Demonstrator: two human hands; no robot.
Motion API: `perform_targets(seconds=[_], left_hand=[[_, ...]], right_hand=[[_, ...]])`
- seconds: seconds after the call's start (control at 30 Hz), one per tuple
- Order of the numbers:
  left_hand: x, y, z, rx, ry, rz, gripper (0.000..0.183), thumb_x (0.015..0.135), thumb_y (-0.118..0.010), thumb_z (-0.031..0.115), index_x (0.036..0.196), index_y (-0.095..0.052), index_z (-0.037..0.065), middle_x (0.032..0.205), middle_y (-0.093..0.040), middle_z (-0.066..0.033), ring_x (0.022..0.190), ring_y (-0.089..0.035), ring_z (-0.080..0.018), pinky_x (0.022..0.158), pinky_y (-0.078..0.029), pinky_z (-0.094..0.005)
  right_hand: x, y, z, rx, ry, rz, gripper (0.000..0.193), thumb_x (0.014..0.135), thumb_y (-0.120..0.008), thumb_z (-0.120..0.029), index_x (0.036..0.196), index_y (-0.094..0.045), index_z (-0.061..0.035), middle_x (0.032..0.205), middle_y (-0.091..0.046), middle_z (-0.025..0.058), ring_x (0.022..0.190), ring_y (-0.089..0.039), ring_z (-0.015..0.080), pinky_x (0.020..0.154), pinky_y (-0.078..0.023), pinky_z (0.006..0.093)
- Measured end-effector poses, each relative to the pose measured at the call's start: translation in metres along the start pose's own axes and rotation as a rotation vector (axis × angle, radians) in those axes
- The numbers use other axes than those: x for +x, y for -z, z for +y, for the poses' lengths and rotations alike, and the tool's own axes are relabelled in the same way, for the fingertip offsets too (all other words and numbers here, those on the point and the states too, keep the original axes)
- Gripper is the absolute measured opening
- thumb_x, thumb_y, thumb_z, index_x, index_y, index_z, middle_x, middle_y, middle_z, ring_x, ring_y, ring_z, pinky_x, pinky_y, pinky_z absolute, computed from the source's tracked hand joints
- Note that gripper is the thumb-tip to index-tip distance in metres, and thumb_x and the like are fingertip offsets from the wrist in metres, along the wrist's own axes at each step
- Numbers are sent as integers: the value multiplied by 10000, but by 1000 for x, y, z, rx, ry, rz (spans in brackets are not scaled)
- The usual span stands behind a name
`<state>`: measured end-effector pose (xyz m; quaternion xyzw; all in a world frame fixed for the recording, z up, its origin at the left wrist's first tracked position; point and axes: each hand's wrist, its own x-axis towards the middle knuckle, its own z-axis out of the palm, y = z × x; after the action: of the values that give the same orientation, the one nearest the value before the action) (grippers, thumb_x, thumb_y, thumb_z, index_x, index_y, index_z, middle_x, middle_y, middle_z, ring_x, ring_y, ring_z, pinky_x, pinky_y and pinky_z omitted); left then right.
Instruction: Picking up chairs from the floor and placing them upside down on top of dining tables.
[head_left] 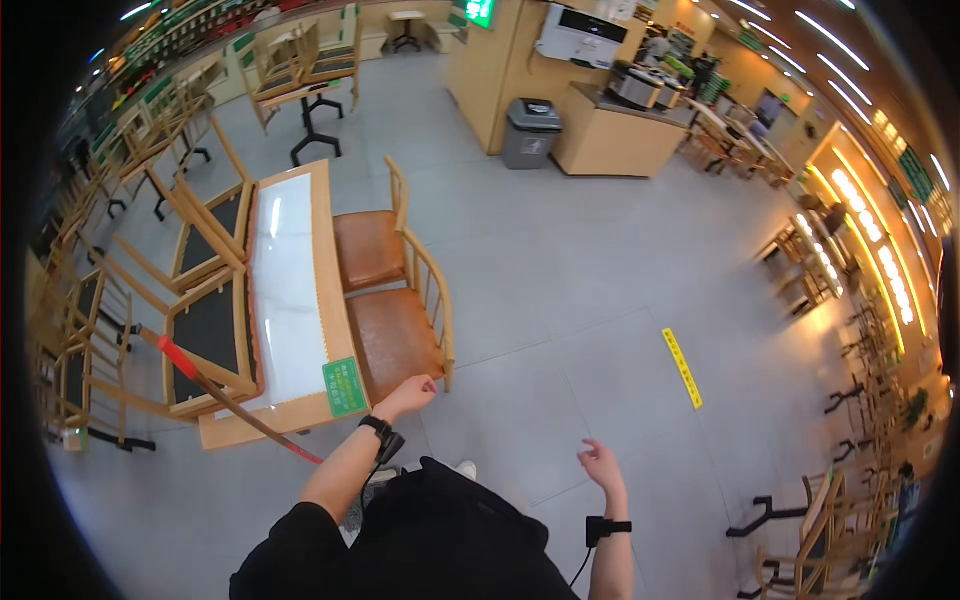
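Note:
My left hand [408, 397] hangs in front of the nearer brown-seated wooden chair [395, 335], its fingers curled in with nothing visible in them. Whether it touches the chair cannot be made out. Low on the right, my right hand [601, 466] is over the grey floor, fingers loosely bent and apart, holding nothing. A second brown-seated chair [368, 248] stands beyond the first, both along the right side of a white-topped table [292, 290] with a wooden rim. A long handle with a red end [180, 358] leans at the table's near left corner.
Upturned chairs [208, 335] rest on the table's left side. A green sign [345, 387] lies at its near corner. Ahead are a grey bin [530, 134] and a wooden counter [615, 140]. A yellow strip [683, 368] marks the floor. Stacked tables and chairs [820, 525] line the right.

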<state>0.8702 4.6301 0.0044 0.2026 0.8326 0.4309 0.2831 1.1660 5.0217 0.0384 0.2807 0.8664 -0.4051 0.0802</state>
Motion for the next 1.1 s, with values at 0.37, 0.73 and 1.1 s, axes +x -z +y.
perform_targets(seconds=[0.37, 0.73, 1.1], left_hand=[[167, -21, -8, 22, 543, 289, 516, 761, -642, 227, 1199, -557, -32, 1127, -634, -284, 1029, -642, -376, 865, -511, -438], [231, -66, -27, -234, 868, 551, 385, 773, -611, 232, 1110, -685, 60, 980, -705, -220, 957, -674, -373, 843, -529, -445], [260, -153, 25, -476, 980, 620, 382, 807, -557, 129, 1180, -636, 115, 1121, -676, -176, 1078, -628, -363, 909, -503, -451]], right_hand=[[322, 88, -133, -258, 186, -450, 480, 882, -651, -244, 1330, -569, -93, 1010, -714, 153, 967, -672, 235, 846, -522, 360], [616, 101, -293, -595, 705, -810, 461, 871, -647, -241, 1302, -583, -90, 1015, -721, 154, 952, -687, 273, 852, -532, 376], [558, -131, -409, -771, 1273, -1560, 516, 832, -669, -187, 1323, -556, -73, 1126, -675, 186, 1031, -655, 321, 904, -519, 395]])
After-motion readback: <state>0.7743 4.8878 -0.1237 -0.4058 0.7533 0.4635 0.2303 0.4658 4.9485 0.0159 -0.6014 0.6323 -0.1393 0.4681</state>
